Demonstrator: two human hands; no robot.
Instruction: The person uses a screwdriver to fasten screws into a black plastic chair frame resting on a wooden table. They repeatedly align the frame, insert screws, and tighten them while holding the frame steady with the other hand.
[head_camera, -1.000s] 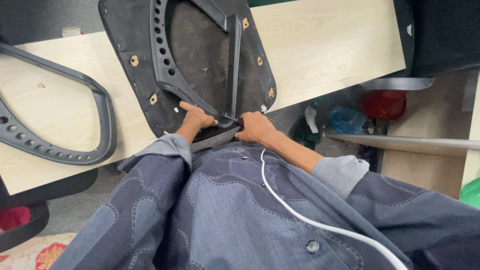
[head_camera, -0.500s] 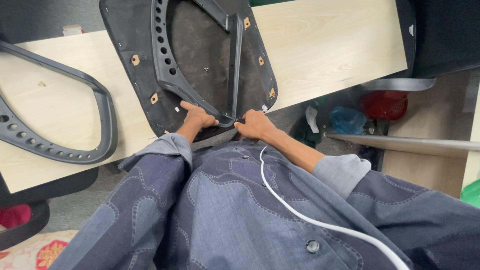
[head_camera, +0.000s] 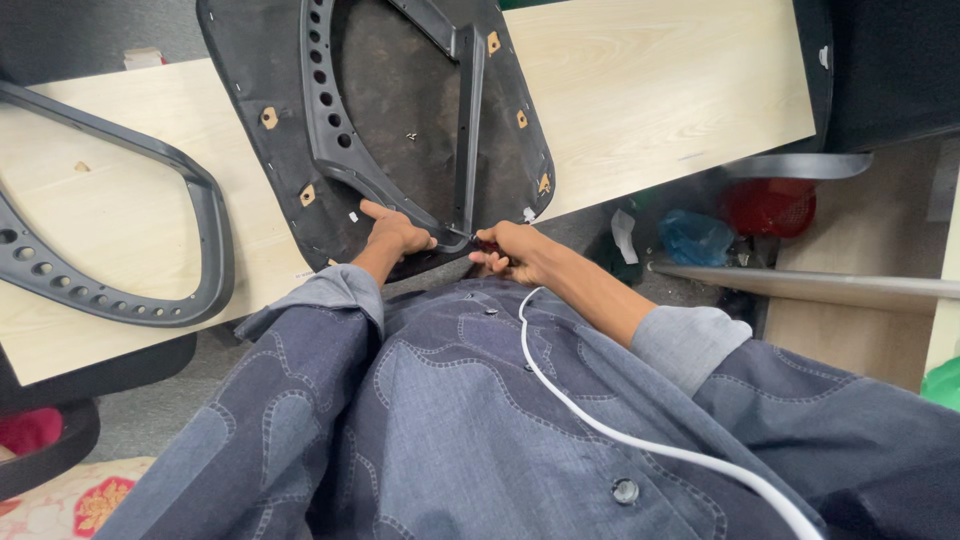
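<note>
Hands unmoved, left hand (head_camera: 397, 235), right hand (head_camera: 512, 253) at seat pan (head_camera: 400, 130) near edge

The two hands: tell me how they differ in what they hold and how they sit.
The left hand lies with fingers spread on the black frame of the seat panel; the right hand is curled shut around a small tool whose tip alone shows. The left hand holds nothing; the right grips. Both meet at the panel's near edge, over the table edge.

Head camera, steeply downward, close over workbench (head_camera: 650, 90)
</note>
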